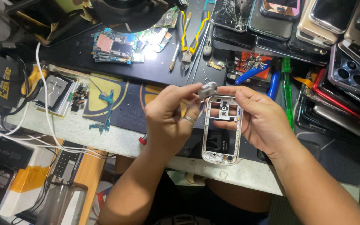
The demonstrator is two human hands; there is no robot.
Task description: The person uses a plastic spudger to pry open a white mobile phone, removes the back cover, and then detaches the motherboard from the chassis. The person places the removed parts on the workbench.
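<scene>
Over the table (117,137), our right hand (257,118) grips a silver phone frame (221,129) at centre; at its twelve o'clock, our left hand (171,116) pinches a small grey part (208,89).

Seen from above, a person's right hand (260,121) holds a white phone frame (221,130) upright over a cluttered workbench (117,137). The left hand (171,114), wearing a ring, pinches a small grey part (208,89) at the frame's top edge. Yellow-handled pliers (191,35), circuit boards (114,46) and stacked phones (313,25) lie behind.
</scene>
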